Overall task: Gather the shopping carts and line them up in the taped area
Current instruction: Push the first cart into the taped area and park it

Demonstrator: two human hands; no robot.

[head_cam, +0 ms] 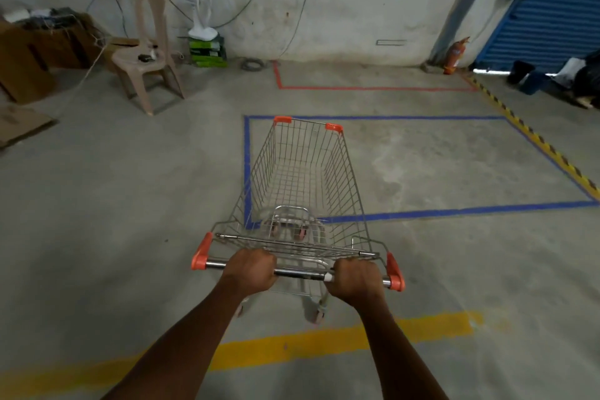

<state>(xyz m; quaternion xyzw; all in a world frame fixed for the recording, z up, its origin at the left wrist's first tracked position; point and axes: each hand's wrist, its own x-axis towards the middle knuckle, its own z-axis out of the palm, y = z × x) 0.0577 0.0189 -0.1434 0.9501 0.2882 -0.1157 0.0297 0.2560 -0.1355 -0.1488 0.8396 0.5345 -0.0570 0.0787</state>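
Observation:
A wire shopping cart (302, 172) with orange corner caps stands straight ahead of me, its basket empty. My left hand (250, 269) and my right hand (355, 279) both grip its metal handle bar (300, 273). The cart's front half lies over the left side of a blue taped rectangle (454, 212) on the concrete floor. Its rear wheels are still outside the near blue line. A second rectangle in red tape (373, 88) lies further back by the wall.
A beige plastic chair (147, 55) and cardboard boxes (39, 49) stand at the back left. A fan sits on green boxes (207, 49) by the wall. A fire extinguisher (454, 57), a blue shutter (545, 6) and black-yellow hazard tape (535, 146) are at the right. A yellow floor line (292, 344) crosses below me.

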